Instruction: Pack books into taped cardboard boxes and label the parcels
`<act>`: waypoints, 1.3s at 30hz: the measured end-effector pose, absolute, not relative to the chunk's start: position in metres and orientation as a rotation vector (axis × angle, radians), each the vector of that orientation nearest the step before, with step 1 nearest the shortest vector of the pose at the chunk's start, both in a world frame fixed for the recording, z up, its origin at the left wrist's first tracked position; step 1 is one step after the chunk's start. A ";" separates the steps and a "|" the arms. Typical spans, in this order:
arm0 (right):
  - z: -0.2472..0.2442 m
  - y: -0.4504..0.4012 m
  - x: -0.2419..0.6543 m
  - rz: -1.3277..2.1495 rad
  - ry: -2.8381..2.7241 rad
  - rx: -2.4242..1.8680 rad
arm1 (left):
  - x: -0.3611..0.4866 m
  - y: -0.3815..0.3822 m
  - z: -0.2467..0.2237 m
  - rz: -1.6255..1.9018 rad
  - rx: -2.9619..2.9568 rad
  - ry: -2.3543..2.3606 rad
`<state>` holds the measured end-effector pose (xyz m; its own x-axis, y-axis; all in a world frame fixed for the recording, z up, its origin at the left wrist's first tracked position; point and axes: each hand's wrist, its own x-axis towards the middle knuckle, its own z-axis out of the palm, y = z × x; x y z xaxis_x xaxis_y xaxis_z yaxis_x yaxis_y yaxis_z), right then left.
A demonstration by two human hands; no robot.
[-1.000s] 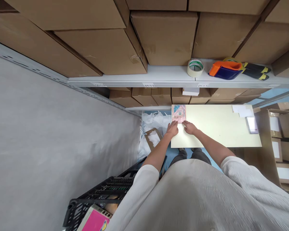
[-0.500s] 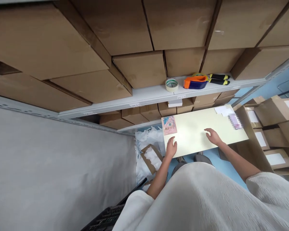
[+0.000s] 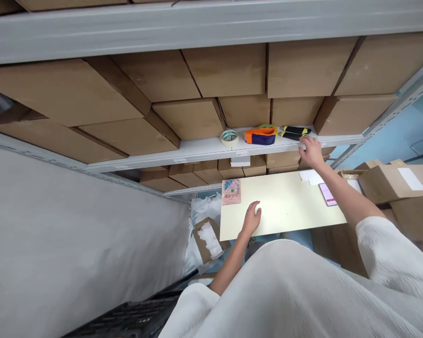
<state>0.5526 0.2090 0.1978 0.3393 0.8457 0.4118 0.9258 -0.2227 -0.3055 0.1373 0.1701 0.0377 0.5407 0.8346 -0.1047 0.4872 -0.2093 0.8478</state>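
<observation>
My right hand reaches up to the shelf edge, fingers apart. Its fingertips are at the ends of the black-and-yellow handles of what looks like a pair of pliers; whether they touch cannot be made out. Beside the handles lie an orange-and-blue tape dispenser and a roll of masking tape. Over the pale board my left hand hovers, fingers loosely curved and holding nothing. A pink illustrated book lies at the board's left end, near that hand.
Cardboard boxes fill the grey shelf. White papers and a phone lie on the board's right part. More cartons stand at right. On the floor at left is an open box among white wrapping; a black crate is nearer me.
My right hand has gone from above the board up to the handles on the shelf. The left hand stays over the board. My view has tilted up and shifted right.
</observation>
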 end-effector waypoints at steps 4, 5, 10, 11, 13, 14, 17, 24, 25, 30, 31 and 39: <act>0.211 0.252 0.584 -0.205 -1.705 -2.082 | 0.158 0.140 0.035 0.525 1.819 1.148; 0.211 0.259 0.589 -0.191 -1.733 -2.076 | 0.162 0.133 0.034 0.529 1.805 1.166; 0.204 0.276 0.599 -0.142 -1.778 -2.087 | 0.176 0.112 0.033 0.541 1.766 1.208; 0.204 0.278 0.598 -0.138 -1.779 -2.101 | 0.177 0.112 0.034 0.545 1.769 1.204; 0.206 0.279 0.596 -0.130 -1.780 -2.125 | 0.179 0.114 0.035 0.542 1.776 1.193; 0.208 0.279 0.595 -0.124 -1.779 -2.135 | 0.180 0.116 0.035 0.537 1.781 1.189; 0.216 0.270 0.590 -0.105 -1.755 -2.151 | 0.183 0.122 0.037 0.521 1.803 1.171; 0.212 0.188 0.577 -0.109 -1.488 -2.106 | 0.198 0.129 0.036 0.444 1.844 1.088; 0.205 0.171 0.574 -0.094 -1.438 -2.109 | 0.201 0.129 0.036 0.429 1.852 1.080; 0.139 0.093 0.557 0.129 -1.250 -2.245 | 0.210 0.127 0.036 0.359 1.892 1.049; 0.122 0.079 0.554 0.198 -1.222 -2.303 | 0.211 0.126 0.035 0.343 1.897 1.044; 0.012 0.007 0.543 0.616 -1.039 -2.713 | 0.214 0.104 0.025 0.209 1.919 1.022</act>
<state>0.5426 0.0066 0.0116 0.6716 0.6700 -0.3163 0.5988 -0.7423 -0.3008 0.2143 0.1043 0.0250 0.6408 0.7260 -0.2498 0.5691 -0.2308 0.7892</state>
